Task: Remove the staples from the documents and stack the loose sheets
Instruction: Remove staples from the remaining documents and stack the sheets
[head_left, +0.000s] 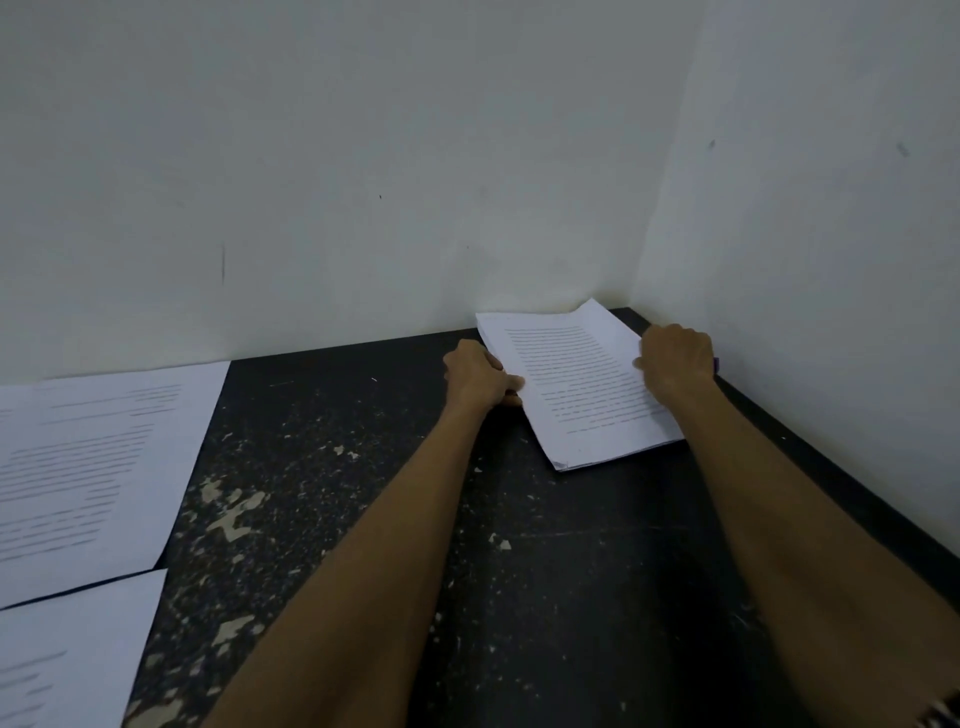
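Print on sheets illegible

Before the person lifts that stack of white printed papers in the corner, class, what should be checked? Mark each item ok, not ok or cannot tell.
1. Grip: the left hand pinches the left edge of the stack of white printed papers: ok.
2. Support: the right hand sits on its right edge: ok.
3. Staple already out: cannot tell.
4. Stack flat on the dark speckled table: not ok, its far corner is lifted.
5. The other white printed sheets at left lie apart from it: ok.
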